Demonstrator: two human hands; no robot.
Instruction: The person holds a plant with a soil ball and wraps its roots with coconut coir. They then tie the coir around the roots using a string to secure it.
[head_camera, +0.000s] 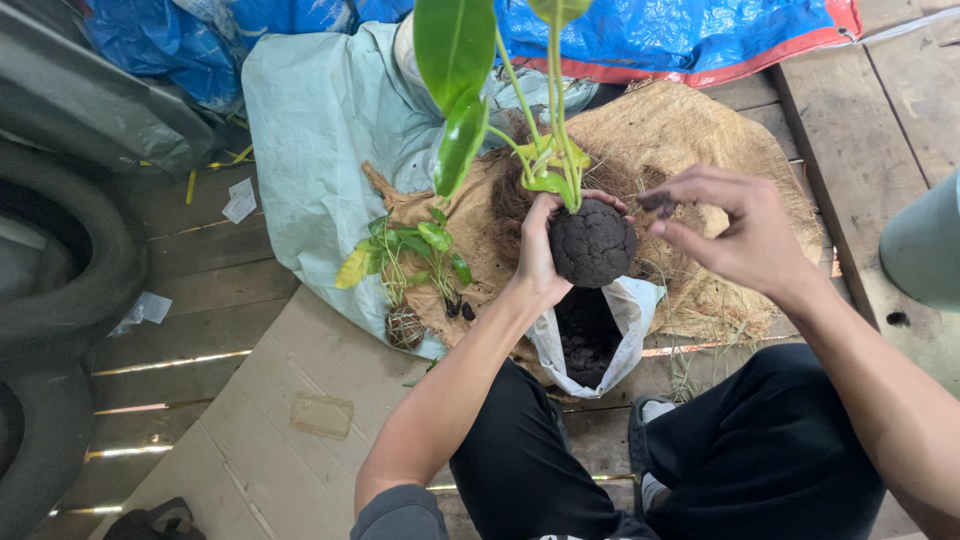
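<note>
My left hand (538, 248) grips a dark ball of soil (592, 243) packed around the base of a green plant (470, 90) whose stems and broad leaves rise toward the camera. My right hand (735, 230) hovers just right of the ball, fingers curled and pinching a bit of dark soil at the fingertips. Below the ball lies an open white bag of dark soil (590, 335). Under it spreads a brown fibre mat (700, 140).
A small plant with a wrapped root ball (405, 265) lies on a pale sack (320, 130). Blue tarp (680, 30) covers the back. Black tyres (60, 280) stand at left. A clear plastic lid (321, 414) rests on cardboard. My legs are crossed on wooden planks.
</note>
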